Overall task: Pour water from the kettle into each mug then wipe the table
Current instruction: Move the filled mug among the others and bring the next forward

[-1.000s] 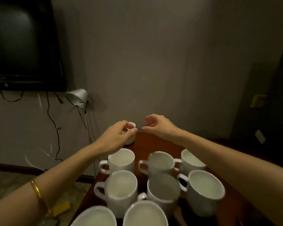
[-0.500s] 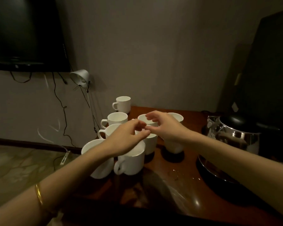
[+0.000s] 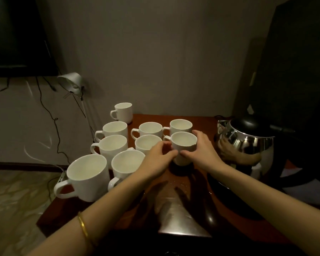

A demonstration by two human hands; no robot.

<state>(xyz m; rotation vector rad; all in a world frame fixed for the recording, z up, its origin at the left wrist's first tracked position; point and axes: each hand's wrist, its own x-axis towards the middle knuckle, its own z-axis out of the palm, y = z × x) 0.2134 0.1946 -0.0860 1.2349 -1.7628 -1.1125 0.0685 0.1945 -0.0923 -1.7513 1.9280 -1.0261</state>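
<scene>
Both hands, left hand (image 3: 158, 159) and right hand (image 3: 201, 154), are cupping one mug (image 3: 183, 146), each grip grasping it; best sliding it level, kettle (image 3: 248, 145) at 3 o'clock on the desk (image 3: 183, 215)

Dark television (image 3: 17, 34) hanging on grey wall (image 3: 155, 52) at upper left; black cables (image 3: 50, 111) trailing down beneath it to white power strip (image 3: 62, 177) lying on marbled floor (image 3: 17, 200); silver lamp (image 3: 70, 83) tilting beside cables; dark cabinet (image 3: 294, 61) standing at right
</scene>
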